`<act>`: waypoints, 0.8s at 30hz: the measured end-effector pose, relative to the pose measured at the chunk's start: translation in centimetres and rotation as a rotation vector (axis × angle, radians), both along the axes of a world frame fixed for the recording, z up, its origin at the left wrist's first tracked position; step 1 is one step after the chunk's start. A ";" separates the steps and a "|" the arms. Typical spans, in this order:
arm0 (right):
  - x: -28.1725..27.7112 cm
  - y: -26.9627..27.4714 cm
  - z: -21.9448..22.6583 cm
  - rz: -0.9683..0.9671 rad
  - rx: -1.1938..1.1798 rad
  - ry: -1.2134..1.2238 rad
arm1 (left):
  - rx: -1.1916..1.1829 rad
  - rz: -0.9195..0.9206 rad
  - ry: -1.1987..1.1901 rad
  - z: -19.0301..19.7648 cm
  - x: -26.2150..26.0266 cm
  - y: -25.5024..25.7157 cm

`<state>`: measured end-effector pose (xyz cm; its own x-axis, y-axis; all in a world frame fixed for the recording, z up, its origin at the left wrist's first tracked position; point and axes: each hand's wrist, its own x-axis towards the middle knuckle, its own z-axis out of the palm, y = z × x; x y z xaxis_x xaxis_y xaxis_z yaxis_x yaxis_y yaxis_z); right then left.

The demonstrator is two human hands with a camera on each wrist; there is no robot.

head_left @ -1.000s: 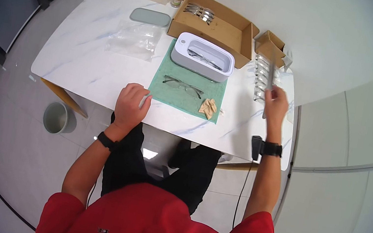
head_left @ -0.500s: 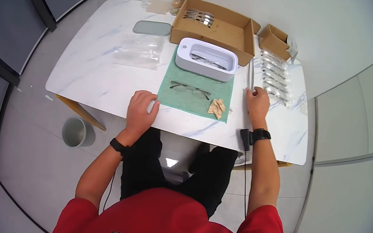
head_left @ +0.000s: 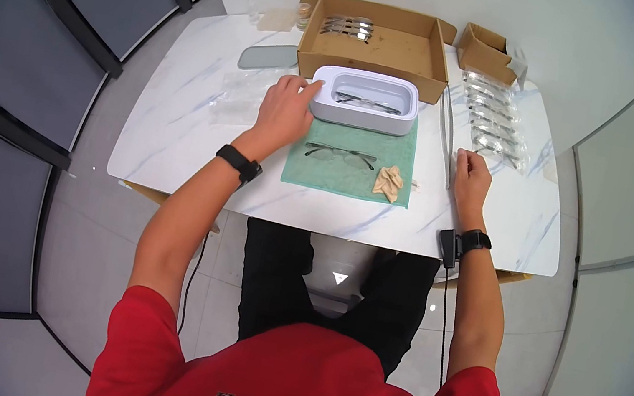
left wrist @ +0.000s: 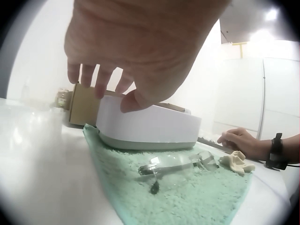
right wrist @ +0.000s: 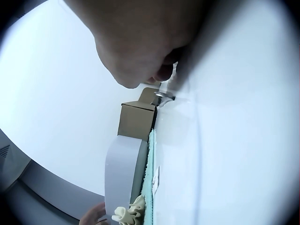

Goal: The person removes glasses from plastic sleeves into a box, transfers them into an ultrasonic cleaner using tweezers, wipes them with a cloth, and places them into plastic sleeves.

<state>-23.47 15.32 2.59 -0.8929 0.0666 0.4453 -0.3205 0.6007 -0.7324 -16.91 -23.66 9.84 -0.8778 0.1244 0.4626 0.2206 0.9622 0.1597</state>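
My left hand (head_left: 285,112) reaches to the left end of a pale ultrasonic cleaner (head_left: 361,117), fingers extended and fingertips right at its round button. A pair of glasses (head_left: 367,103) lies inside the cleaner's basin. In front of it, a second pair of glasses (head_left: 340,153) rests on a green towel (head_left: 320,177), beside a crumpled beige cloth (head_left: 389,183). My right hand (head_left: 471,187) rests on the table with fingers loosely bent, just right of long metal tweezers (head_left: 448,136) lying there. In the right wrist view its fingers are partly hidden.
Behind the cleaner is a cardboard box (head_left: 374,64) holding several glasses. Packaged glasses (head_left: 496,119) form a row at right, below a small carton (head_left: 486,54). A grey lid (head_left: 268,56) and clear plastic bags (head_left: 237,95) lie at left.
My left hand has moved from the table's front edge forward to the cleaner's left end. My right hand has lowered the tweezers to the table beside the towel and let go of them.
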 end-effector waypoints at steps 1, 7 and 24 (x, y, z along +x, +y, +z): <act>0.2 0.1 -0.1 -0.007 -0.008 -0.010 | -0.051 0.008 -0.027 0.1 -0.5 0.1; 0.2 -0.2 0.3 0.007 -0.031 0.001 | -0.128 -0.028 0.026 0.4 -1.3 -0.4; -0.5 0.3 -0.4 -0.046 -0.213 -0.097 | 0.139 -0.061 0.149 -0.9 3.6 1.7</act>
<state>-24.02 15.66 2.20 -0.9247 0.1912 0.3291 -0.2184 0.4417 -0.8702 -13.28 -22.01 8.91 -0.7913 0.1017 0.6029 0.3092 0.9173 0.2510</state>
